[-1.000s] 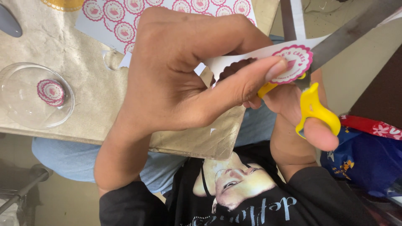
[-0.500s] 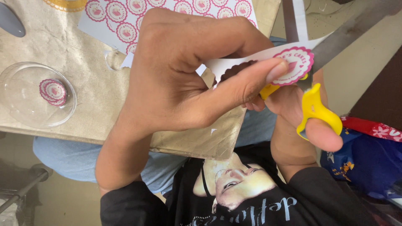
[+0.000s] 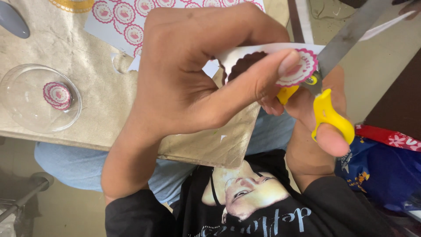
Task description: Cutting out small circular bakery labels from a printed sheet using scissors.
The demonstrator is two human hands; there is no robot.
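Pinching a white paper strip (image 3: 263, 52) btwn thumb and fingers, the left hand (image 3: 197, 83) is filling the middle of the head view. Thumb tip is pressing on a round pink-and-white scalloped sticker (image 3: 302, 70) at the strip's right end, so the left grip is pressed together on the paper. A dark scalloped shape is showing on the strip just left of the thumb.

The right hand (image 3: 315, 127) is sitting just below and to the right, partly hidden behind the left. It's gripping yellow-handled scissors (image 3: 326, 109), w/ a finger through the yellow loop, so the right grip is closed around the handle. The grey blades are running up and to the right, w/ the pivot just beside the sticker; blades are lying close together, but whether they're biting the paper I can't tell.

Behind the hands, a tan cloth-covered table (image 3: 87, 101) is carrying a printed sheet of the same pink round stickers (image 3: 131, 17) near the top edge. A clear round dish (image 3: 26, 109) is standing at left w/ one cut-out sticker (image 3: 57, 95) lying inside it. A grey rounded object (image 3: 13, 19) is peeking in at top left, well apart from the hands. A blue bag w/ a red floral band (image 3: 386, 162) is lying at lower right, off the table.
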